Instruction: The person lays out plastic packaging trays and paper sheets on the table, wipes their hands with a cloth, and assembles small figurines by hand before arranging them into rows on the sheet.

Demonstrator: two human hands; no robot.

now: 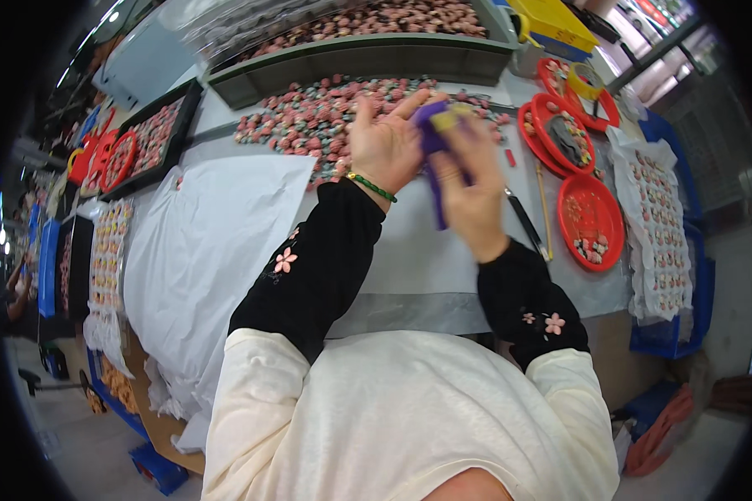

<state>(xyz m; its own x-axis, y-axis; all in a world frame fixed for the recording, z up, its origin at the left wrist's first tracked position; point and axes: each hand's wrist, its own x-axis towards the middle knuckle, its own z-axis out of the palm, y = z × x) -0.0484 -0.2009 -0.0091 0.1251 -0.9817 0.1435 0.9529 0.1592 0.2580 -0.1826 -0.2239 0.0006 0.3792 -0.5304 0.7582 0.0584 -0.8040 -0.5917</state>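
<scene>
My left hand (382, 150) is turned palm up with its fingers stretched out, and a green bracelet circles the wrist. Against those fingertips presses a purple cloth (439, 188), gripped by my right hand (475, 196), which is smeared by motion. A yellow patch (444, 121) shows at the top of the cloth; I cannot tell what it is. Just beyond my hands spreads a heap of small pink and grey-green pieces (297, 125). A black pen-like tool (522, 219) and a thin wooden stick (544, 209) lie right of my right hand.
Behind the heap stands a grey bin (359, 63) of similar pieces. Red plates (612, 230) holding small pieces sit on the right, near a roll of yellow tape (586, 81). White sheeting (217, 234) covers the table's left. Trays of small figures (662, 225) flank both sides.
</scene>
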